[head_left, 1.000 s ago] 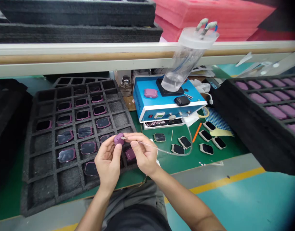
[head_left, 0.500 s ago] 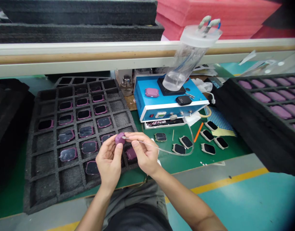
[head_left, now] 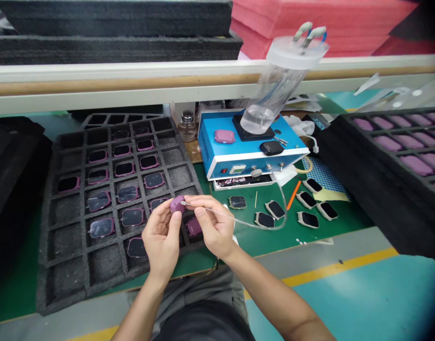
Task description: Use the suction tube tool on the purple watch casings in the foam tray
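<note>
Purple watch case (head_left: pixel 177 204), small, light and likely slick, sits pinched in your left hand (head_left: pixel 162 241) above the foam tray (head_left: pixel 61 279); hold it by its edges. Your right hand (head_left: pixel 212 226) pinches a thin clear tube (head_left: pixel 239 222), its metal tip right beside the case, running toward the blue bench unit (head_left: pixel 210 142).

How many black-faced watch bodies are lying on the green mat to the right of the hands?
7, all on the green mat: one watch body nearest the right hand, two more beside the clear tubing, four more further right. Any behind that hand would be hidden.
</note>
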A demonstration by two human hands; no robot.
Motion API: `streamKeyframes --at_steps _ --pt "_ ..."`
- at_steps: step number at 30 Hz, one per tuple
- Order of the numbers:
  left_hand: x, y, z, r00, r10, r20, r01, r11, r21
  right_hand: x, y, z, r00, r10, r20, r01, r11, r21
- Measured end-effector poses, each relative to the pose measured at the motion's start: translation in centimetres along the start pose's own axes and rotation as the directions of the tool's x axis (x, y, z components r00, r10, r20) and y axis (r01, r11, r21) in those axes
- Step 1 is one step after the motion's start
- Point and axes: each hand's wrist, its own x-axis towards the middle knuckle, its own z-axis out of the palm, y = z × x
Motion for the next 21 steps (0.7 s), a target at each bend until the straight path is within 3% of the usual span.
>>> streamKeyframes --at_steps 21 --pt "-0.07 0.13 0.00 1.000 -0.015 -0.008 0.015 1.000 0.025 0.02 -0.10 0.01 1.000 0.018 -0.004 -0.018 1.000 -0.011"
